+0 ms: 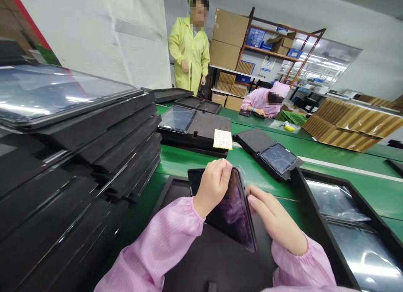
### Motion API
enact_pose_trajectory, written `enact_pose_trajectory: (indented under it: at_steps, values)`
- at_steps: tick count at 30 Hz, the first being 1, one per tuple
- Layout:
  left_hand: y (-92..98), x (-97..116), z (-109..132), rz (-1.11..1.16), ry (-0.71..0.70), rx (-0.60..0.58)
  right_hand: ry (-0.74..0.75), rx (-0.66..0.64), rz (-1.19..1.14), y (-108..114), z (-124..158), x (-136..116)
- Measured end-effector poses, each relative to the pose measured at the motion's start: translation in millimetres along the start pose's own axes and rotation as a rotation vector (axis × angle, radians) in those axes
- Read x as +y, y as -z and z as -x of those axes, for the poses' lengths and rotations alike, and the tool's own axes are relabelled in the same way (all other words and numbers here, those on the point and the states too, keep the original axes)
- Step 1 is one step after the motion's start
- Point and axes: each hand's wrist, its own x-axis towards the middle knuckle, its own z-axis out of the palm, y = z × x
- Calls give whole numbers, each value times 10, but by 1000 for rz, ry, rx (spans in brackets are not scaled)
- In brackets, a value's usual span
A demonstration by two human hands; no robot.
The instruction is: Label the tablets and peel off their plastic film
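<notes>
Tablet (234, 218) stands tilted on edge at the centre of the frame, its dark screen glossy with reflections, above a black foam tray (208, 262) at the bottom centre. The left hand (213, 183) has its fingers and thumb closed over the tablet's top edge; the right hand (273, 218) lies along its right edge, fingertips close together, though I cannot tell whether they grip it. At the lower right, a second tray (318, 227) holds two shiny panels (367, 256). A tall stack of black trays (78, 183) fills the left side, with a large panel (63, 92) on top. Farther up, across the green work surface (176, 160), a dotted sheet (223, 139) lies on a tray beside another screen (178, 118). Beyond, in the upper part, a person in pink (260, 100) bends over the surface, and a person in yellow (191, 53) stands near cardboard boxes (229, 38).
</notes>
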Motion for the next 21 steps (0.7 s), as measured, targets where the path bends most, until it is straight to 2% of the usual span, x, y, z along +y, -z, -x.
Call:
enact_pose_trajectory:
  at_steps: [4, 7, 9, 12, 14, 17, 21]
  values:
    - [-18, -30, 62, 80, 5, 24, 88, 116, 51, -136, 2, -32]
    - [3, -137, 61, 174, 47, 79, 198, 318, 164, -269, 20, -30]
    - [64, -266, 1, 169, 119, 234, 240, 451, 175, -365, 65, -15]
    - [203, -514, -149, 165, 277, 503, 200, 572, 148, -543, 175, 34]
    - [289, -669, -246, 203, 350, 547, 159, 631, 138, -677, 252, 79]
    - [361, -818, -329, 250, 382, 525, 215, 588, 128, -850, 329, 134]
    - [375, -820, -328, 265, 355, 555, 290, 414, 182, -956, 340, 153]
